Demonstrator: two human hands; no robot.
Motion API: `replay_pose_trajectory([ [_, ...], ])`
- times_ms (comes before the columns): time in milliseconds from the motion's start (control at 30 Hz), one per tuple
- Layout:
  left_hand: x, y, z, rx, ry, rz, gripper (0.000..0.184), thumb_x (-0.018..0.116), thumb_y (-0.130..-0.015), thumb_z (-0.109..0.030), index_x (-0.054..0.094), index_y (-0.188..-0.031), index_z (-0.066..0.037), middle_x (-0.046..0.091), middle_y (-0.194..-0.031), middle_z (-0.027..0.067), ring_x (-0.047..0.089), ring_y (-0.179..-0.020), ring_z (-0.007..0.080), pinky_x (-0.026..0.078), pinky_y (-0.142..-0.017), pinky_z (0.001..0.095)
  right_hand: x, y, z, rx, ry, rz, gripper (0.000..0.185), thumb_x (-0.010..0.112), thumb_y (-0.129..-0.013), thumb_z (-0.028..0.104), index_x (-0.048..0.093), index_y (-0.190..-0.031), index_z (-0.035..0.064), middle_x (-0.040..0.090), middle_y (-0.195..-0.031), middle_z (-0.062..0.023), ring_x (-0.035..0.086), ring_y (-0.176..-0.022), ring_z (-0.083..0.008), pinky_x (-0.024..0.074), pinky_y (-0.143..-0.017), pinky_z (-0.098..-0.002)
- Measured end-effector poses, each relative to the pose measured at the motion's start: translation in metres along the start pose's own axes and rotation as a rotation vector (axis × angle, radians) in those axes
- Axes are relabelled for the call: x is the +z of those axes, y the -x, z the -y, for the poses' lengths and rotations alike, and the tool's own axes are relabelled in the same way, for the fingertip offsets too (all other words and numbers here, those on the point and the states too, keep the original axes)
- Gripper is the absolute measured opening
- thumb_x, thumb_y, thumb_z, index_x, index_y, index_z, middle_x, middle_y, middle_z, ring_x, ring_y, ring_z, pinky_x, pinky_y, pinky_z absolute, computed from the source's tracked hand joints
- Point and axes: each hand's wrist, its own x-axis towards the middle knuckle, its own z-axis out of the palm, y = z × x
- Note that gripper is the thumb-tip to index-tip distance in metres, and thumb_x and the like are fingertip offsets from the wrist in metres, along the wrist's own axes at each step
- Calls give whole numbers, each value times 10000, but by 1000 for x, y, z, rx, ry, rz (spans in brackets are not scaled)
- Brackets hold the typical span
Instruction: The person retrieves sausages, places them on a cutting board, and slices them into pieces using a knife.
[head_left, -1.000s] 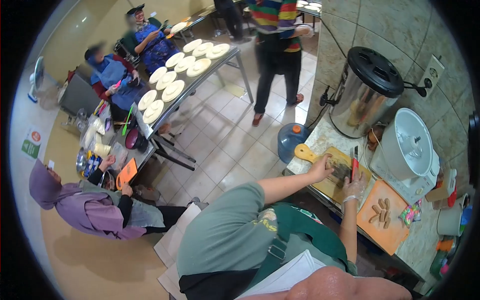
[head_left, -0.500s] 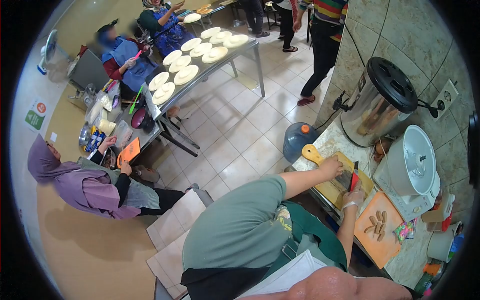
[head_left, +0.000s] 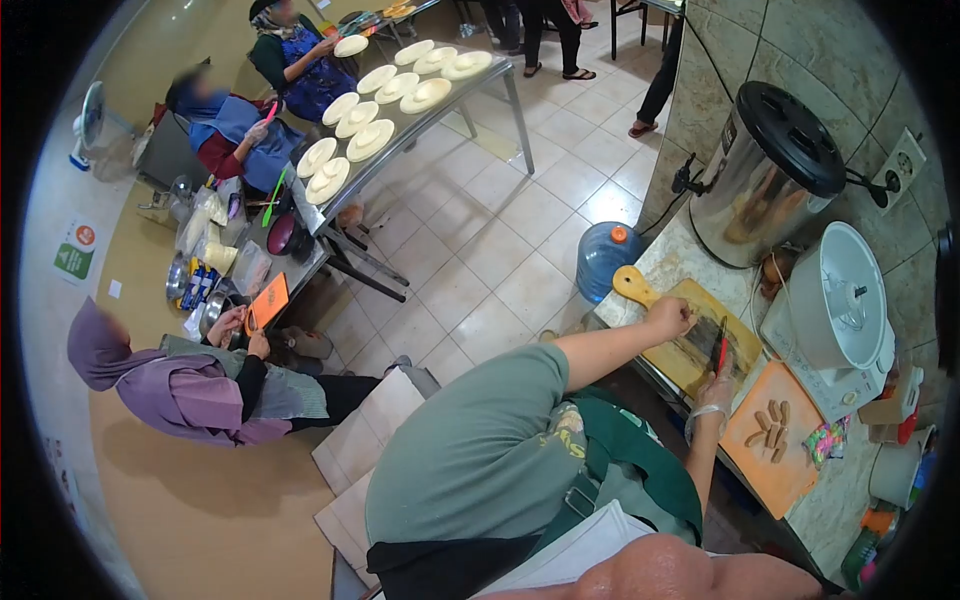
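My right hand [head_left: 713, 388], in a clear plastic glove, grips a knife [head_left: 720, 352] with a red handle. Its blade points away from me, over a worn yellow wooden cutting board [head_left: 688, 372]. Above the left part of that board is my left hand [head_left: 671, 316], bare, its fingers curled in; whatever they may hold is too small to make out. Dark smears or bits mark the board between the hands. Near my right wrist lies an orange cutting board [head_left: 775, 482] bearing several brown, finger-shaped pieces [head_left: 771, 428].
Behind the boards stand a large black-lidded urn [head_left: 765, 190], a white tub [head_left: 848, 310] on a scale and a colourful packet [head_left: 826, 442]. A blue water jug [head_left: 606, 262] is on the floor. Across the room, co-workers stand around a metal table [head_left: 450, 110] with dough rounds.
My left hand has lifted slightly and come away from the knife, its fingers curling in. The knife has turned more upright in my right hand. A person in a striped top has mostly left view.
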Motion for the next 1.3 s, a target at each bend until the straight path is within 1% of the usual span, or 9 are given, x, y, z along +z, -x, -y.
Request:
replay_pose_trajectory([
  [333,13,11,16,6,-37,-100,258,617,-644,-297,575,-573,-53,571,-591,131,559,-547,267,436,-510,360,42,-25,-37,-290,-341,-159,506,422,-712,-27,346,-1210,26,492,-1067,-250,487,-961,-366,386,-803,-375],
  [633,14,8,4,46,33,-103,228,624,-642,-241,556,-565,-38,555,-570,125,547,-556,278,428,-522,360,40,-42,-52,-280,-236,-153,476,480,-812,250,350,-1172,-34,490,-1005,-290,470,-933,-418,386,-777,-429],
  [733,17,4,5,45,22,-71,225,615,-651,-238,558,-573,-35,557,-571,124,549,-550,275,432,-526,358,27,-38,-44,-158,-129,-49,458,467,-816,247,364,-1158,-40,510,-977,-278,495,-910,-400,391,-766,-431],
  [900,27,1,2,-16,69,-127,234,592,-675,-258,561,-587,-43,561,-570,122,555,-542,271,441,-528,351,-2,-22,-20,233,-503,349,454,455,-813,224,365,-1169,-42,514,-1025,-240,509,-936,-338,390,-798,-399],
  [967,37,1,6,-63,99,-149,240,582,-686,-275,563,-591,-55,564,-575,124,557,-534,260,439,-512,353,36,-39,-51,-351,-510,-22,465,459,-810,192,341,-1200,-32,470,-1111,-220,458,-1034,-303,350,-874,-358],
  [1100,40,0,17,-216,146,1,175,667,-618,-197,605,-704,-57,593,-623,47,556,-577,121,445,-551,288,32,-22,-26,-322,-643,-52,489,428,-808,132,268,-1258,30,369,-1237,-174,360,-1145,-270,277,-944,-318],
  [1167,38,1,24,-165,87,-2,202,691,-602,-196,620,-735,-61,612,-677,62,584,-632,155,457,-592,291,20,-7,-15,-298,-530,-107,492,405,-813,135,249,-1274,65,358,-1247,-178,353,-1151,-293,294,-931,-327],
  [1267,21,5,5,-159,48,4,227,686,-618,-216,622,-737,-34,612,-667,87,586,-624,153,455,-586,273,24,-1,-11,-368,-528,-199,540,400,-819,167,174,-1305,232,457,-1105,-234,491,-910,-404,405,-765,-415],
  [1300,21,6,7,-161,82,-6,235,686,-619,-220,620,-731,-24,611,-660,88,586,-619,154,454,-581,268,14,4,-5,-180,-465,-4,527,391,-826,176,175,-1304,230,491,-1054,-227,496,-886,-403,401,-746,-430],
])
